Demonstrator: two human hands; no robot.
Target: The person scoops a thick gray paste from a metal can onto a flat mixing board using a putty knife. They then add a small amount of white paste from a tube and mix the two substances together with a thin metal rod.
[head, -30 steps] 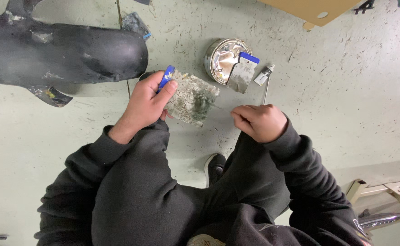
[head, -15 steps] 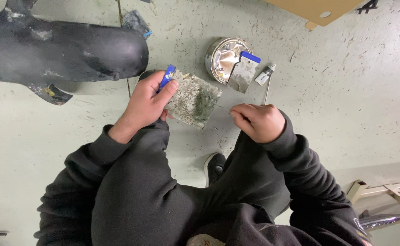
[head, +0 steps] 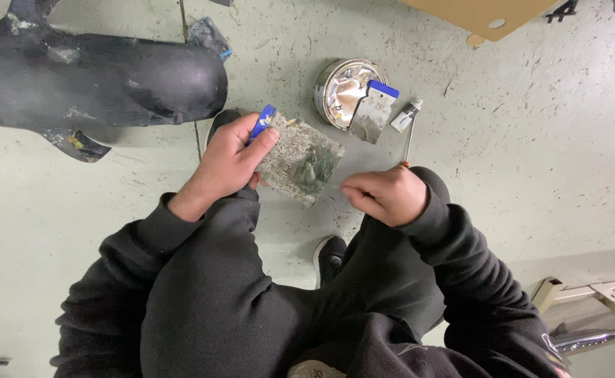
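**A:** So what's on the floor (head: pixel 531 140) here, left to right?

**B:** Way over at 10 o'clock there's a big black curved body panel (head: pixel 97 87), scuffed up, lying flat. Just right of its rounded end is the person's left hand (head: pixel 230 164), fingers and thumb clamped on a blue-handled spreader (head: pixel 297 159). The blue grip pokes out past the fingertips toward 12, and the wide flat blade sticks out toward 3, crusted all over with grey-green putty and a darker blob near its far end.

**A:** And the other hand?

**B:** Right hand (head: pixel 381 196) sits just off the blade's 4 o'clock corner, curled into a loose fist, fingertips pinched together. Can't tell if anything's actually in it, too small to see. It's close to the blade but not touching.

**A:** What's up top?

**B:** At 12 to 1 o'clock from the hands there's an open round tin (head: pixel 342 87) with a shiny inside, and a second spreader (head: pixel 372 112) with a blue handle leaning across its rim. Just beside that, a little tube (head: pixel 406 115) and a thin rod-like tool (head: pixel 408 143) pointing back toward the right wrist. Cardboard (head: pixel 486 14) at the top edge, some metal frame (head: pixel 601 301) at 4 o'clock.
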